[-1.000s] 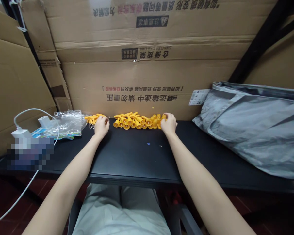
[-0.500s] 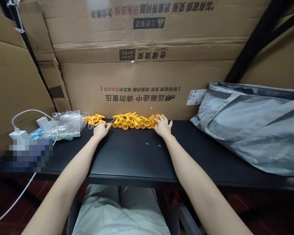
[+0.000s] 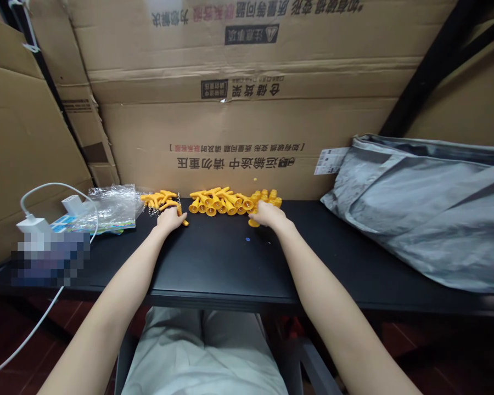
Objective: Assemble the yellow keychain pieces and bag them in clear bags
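My left hand [image 3: 169,219] is closed around a yellow T-handled corkscrew [image 3: 184,221]. Its metal spiral points up, and part of its handle sticks out past my fingers. More yellow corkscrew handles [image 3: 160,196] with metal spirals lie just beyond that hand. At the right end of the row, my right hand [image 3: 270,214] grips a yellow flared sleeve [image 3: 253,223], whose round rim shows below my fingers. Behind it stand several yellow sleeves [image 3: 274,197], partly hidden by the hand. Between my hands lies a pile of yellow corkscrew pieces [image 3: 219,203] with their flared ends facing me.
Clear plastic wrapping [image 3: 111,206] lies on the left of the black table [image 3: 222,263], beside a white charger [image 3: 35,226] with a cable. A grey bag [image 3: 424,214] fills the right side. Cardboard [image 3: 239,120] stands at the back. A small blue spot [image 3: 247,239] shows on the tabletop.
My left hand has lifted the corkscrew upright, its spiral now pointing up. My right hand has drawn in from the standing sleeves and closed on one, bringing it slightly nearer.
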`<state>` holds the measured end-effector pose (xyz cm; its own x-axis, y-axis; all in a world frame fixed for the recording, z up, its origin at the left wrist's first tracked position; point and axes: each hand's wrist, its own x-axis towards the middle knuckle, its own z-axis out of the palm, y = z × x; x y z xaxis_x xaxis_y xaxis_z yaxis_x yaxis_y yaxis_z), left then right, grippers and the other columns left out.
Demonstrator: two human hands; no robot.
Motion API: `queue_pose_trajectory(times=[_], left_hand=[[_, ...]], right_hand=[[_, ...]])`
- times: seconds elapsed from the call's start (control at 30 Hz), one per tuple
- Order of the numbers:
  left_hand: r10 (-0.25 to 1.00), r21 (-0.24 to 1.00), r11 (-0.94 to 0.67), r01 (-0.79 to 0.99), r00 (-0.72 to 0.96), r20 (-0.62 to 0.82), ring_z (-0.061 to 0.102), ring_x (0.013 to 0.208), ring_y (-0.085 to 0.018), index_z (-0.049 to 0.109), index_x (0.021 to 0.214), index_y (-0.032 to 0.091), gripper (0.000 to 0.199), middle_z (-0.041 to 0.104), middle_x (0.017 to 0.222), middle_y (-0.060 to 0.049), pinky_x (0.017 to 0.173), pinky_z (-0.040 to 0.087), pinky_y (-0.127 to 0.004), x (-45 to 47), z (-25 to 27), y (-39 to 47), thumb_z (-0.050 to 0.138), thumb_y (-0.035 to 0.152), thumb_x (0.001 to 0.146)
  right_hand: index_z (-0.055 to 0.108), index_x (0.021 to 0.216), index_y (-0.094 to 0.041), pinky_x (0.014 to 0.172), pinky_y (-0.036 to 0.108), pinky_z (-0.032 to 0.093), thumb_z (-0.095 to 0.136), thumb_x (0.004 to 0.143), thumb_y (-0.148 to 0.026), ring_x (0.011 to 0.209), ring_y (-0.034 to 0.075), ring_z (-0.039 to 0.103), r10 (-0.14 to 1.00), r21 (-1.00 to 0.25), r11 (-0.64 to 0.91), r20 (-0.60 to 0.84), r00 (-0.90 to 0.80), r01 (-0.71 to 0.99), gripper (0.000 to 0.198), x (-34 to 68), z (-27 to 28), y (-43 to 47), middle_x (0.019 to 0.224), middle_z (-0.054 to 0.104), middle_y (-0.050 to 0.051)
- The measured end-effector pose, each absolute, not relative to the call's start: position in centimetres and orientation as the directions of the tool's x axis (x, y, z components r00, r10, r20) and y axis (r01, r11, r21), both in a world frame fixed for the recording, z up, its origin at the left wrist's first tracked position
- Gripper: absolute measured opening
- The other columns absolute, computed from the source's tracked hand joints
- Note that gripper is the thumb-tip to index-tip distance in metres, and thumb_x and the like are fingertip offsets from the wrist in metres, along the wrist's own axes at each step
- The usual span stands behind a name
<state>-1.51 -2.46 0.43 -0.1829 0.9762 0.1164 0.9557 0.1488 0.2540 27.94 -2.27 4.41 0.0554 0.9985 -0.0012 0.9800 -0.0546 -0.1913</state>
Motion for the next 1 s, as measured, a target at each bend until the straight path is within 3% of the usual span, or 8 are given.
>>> queue_pose_trajectory(times=[0.1,0.17,0.3,0.43,0.6,0.77,1.0], left_hand=[[0.983,0.232,0.118,0.965,-0.146,0.109,0.063,0.102,-0.026,0.06,0.093,0.02,0.04,0.068,0.108,-0.011,0.08,0.048,-0.031,-1.4,0.4,-2.6,0.049,0.057,0.082],[0.988,0.225,0.082,0.971,-0.11,0.113,0.064,0.101,-0.025,0.058,0.093,0.021,0.041,0.069,0.105,-0.009,0.079,0.048,-0.031,-1.3,0.4,-2.7,0.051,0.059,0.081],[0.984,0.235,0.014,0.972,-0.055,0.172,0.064,0.1,-0.025,0.054,0.098,0.021,0.033,0.067,0.107,-0.01,0.08,0.048,-0.033,-0.9,0.2,-2.7,0.044,0.052,0.089],[0.976,0.233,-0.011,0.973,-0.041,0.215,0.063,0.102,-0.026,0.049,0.104,0.021,0.028,0.063,0.112,-0.013,0.082,0.048,-0.034,-0.7,0.1,-2.7,0.038,0.044,0.093],[0.975,0.223,-0.055,0.973,0.004,0.22,0.062,0.1,-0.024,0.051,0.102,0.022,0.023,0.064,0.106,-0.01,0.083,0.047,-0.033,-0.8,0.0,-2.6,0.047,0.041,0.09],[0.978,0.213,-0.087,0.973,0.043,0.204,0.061,0.102,-0.024,0.058,0.103,0.022,0.027,0.065,0.107,-0.009,0.085,0.047,-0.032,-0.6,-0.1,-2.7,0.055,0.042,0.084],[0.971,0.221,-0.164,0.961,0.118,0.206,0.062,0.097,-0.023,0.063,0.101,0.022,0.027,0.067,0.101,-0.008,0.082,0.047,-0.03,-0.3,0.0,-2.8,0.057,0.039,0.081]], right_hand=[[0.059,0.109,-0.011,0.067,0.031,0.048,0.066,0.08,-0.033,0.07,0.023,0.067,0.981,-0.214,0.043,-0.175,-0.082,0.976,0.037,27.7,4.1,-2.3,0.089,0.069,0.012],[0.059,0.105,-0.013,0.062,0.029,0.047,0.067,0.079,-0.032,0.066,0.02,0.065,0.972,-0.212,0.109,-0.181,-0.149,0.971,0.034,27.4,3.8,-2.4,0.089,0.069,0.01],[0.059,0.097,-0.014,0.065,0.029,0.045,0.068,0.076,-0.035,0.083,0.024,0.064,0.976,-0.167,0.218,0.029,-0.216,0.962,0.031,26.7,3.5,-2.4,0.095,0.067,0.012],[0.058,0.095,-0.017,0.069,0.029,0.044,0.062,0.075,-0.018,0.081,0.021,0.06,0.915,-0.225,0.39,0.205,-0.348,0.893,0.02,25.9,2.9,-2.1,0.088,0.064,0.006],[0.06,0.097,-0.016,0.086,0.034,0.043,0.059,0.072,-0.004,0.095,0.021,0.058,0.809,-0.233,0.564,0.347,-0.474,0.792,0.028,25.3,1.7,-1.7,0.106,0.059,0.009],[0.062,0.108,-0.015,0.09,0.036,0.043,0.059,0.081,-0.012,0.099,0.023,0.06,0.792,-0.21,0.593,0.326,-0.517,0.777,0.028,24.8,1.3,-1.9,0.112,0.06,0.012],[0.062,0.11,-0.017,0.09,0.033,0.045,0.06,0.084,-0.019,0.103,0.025,0.061,0.841,-0.139,0.512,0.282,-0.462,0.848,0.026,24.6,1.6,-2.4,0.114,0.063,0.011]])
